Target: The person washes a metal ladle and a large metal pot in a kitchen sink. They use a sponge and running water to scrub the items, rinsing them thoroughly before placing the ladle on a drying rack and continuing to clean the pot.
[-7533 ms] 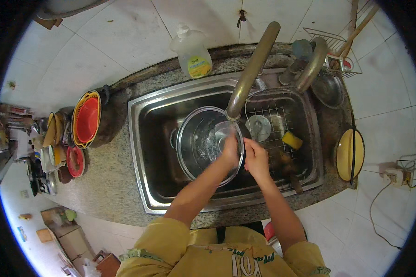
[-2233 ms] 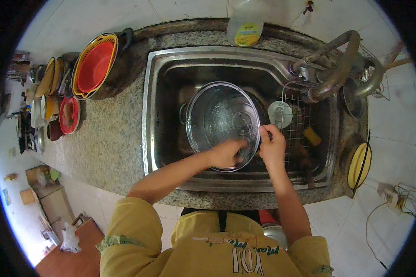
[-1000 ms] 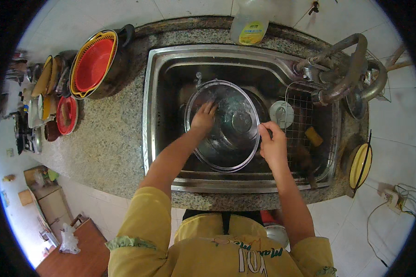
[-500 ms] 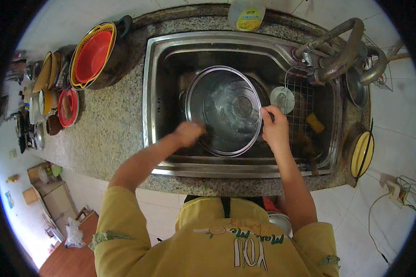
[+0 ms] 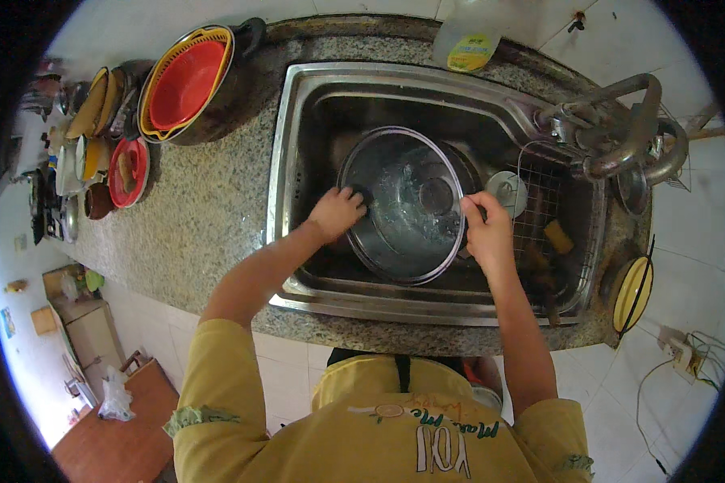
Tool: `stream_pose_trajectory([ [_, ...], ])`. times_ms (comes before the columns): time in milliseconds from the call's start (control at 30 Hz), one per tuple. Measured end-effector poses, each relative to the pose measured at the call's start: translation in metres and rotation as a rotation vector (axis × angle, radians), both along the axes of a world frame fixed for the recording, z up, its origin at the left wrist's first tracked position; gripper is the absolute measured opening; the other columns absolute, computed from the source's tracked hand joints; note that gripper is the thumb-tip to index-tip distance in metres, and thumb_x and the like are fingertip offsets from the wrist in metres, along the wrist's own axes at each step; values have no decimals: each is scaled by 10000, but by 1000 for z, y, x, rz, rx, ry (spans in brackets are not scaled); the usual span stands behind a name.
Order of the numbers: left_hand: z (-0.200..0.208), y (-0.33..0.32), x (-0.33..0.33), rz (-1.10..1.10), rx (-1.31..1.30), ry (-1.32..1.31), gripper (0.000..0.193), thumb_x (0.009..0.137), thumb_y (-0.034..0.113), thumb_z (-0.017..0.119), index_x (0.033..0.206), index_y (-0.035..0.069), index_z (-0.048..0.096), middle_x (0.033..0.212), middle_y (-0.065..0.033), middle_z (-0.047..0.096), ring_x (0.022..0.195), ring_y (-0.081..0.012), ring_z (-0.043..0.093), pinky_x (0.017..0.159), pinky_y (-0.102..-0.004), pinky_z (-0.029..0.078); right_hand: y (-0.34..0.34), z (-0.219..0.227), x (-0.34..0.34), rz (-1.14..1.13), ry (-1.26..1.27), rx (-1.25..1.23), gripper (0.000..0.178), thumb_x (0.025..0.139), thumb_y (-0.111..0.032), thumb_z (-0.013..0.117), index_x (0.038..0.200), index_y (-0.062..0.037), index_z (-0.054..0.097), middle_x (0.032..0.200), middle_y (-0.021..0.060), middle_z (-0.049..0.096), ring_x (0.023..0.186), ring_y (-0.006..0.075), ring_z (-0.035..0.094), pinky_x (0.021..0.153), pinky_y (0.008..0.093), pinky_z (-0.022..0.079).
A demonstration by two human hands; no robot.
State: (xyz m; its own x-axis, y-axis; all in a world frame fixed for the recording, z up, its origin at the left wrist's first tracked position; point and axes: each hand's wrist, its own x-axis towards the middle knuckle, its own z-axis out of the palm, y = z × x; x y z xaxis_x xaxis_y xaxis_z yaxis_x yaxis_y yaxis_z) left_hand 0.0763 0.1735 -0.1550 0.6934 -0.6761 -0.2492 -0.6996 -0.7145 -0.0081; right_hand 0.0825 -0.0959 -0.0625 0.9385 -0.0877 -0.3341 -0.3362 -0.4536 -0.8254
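A round, see-through pot lid (image 5: 403, 233) with a shiny metal rim is tilted over the sink. White suds and wet streaks cover its inner face, and a darker disc shows off-centre. My right hand (image 5: 488, 224) pinches the lid's right rim between thumb and fingers. At the left rim, the fingers of my left hand (image 5: 338, 213) curl round a small dark scrubber (image 5: 363, 196), pressed to the lid's edge; most of it is hidden. The steel sink (image 5: 379, 302) surrounds both hands. Behind the lid, a dark rounded shape in the basin is mostly covered.
Right in the sink are a wire rack (image 5: 541, 189), a whitish round dish (image 5: 507, 193) and a yellow sponge (image 5: 557, 237). A curved faucet (image 5: 640, 133) overhangs that side. A clear bottle (image 5: 469, 50) stands behind. Red and yellow baskets (image 5: 187, 84) sit in a pot at left.
My left hand has moved up along the lid's left rim with the dark scrubber. My right hand keeps its hold on the opposite rim. The whole view has shifted slightly.
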Motion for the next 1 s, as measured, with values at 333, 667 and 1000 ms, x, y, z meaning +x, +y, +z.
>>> stream_pose_trajectory([
  [333, 2, -88, -67, 400, -1085, 906, 404, 700, 191, 686, 1059, 79, 538, 1049, -136, 560, 939, -254, 543, 819, -321, 412, -7, 1, 0, -9, -59, -21, 170, 808, -175, 552, 836, -8, 561, 714, 108, 576, 661, 200, 545, 628, 288, 413],
  [667, -45, -62, 35, -41, 269, -45, 442, 813, 240, 419, 1226, 84, 420, 1337, -71, 319, 1286, -257, 150, 1053, -389, 87, -23, 6, -10, -148, 104, 183, 159, 814, -197, 554, 821, -39, 537, 535, 21, 461, 346, 84, 395, 313, 249, 288],
  [1000, -32, -164, 2, 348, -423, 675, 323, 645, 233, 655, 860, 2, 587, 906, -205, 582, 873, -335, 568, 739, -418, 461, -26, -5, -17, -201, 54, 197, 150, 804, -201, 567, 812, -54, 540, 542, 11, 459, 362, 91, 408, 312, 247, 312],
])
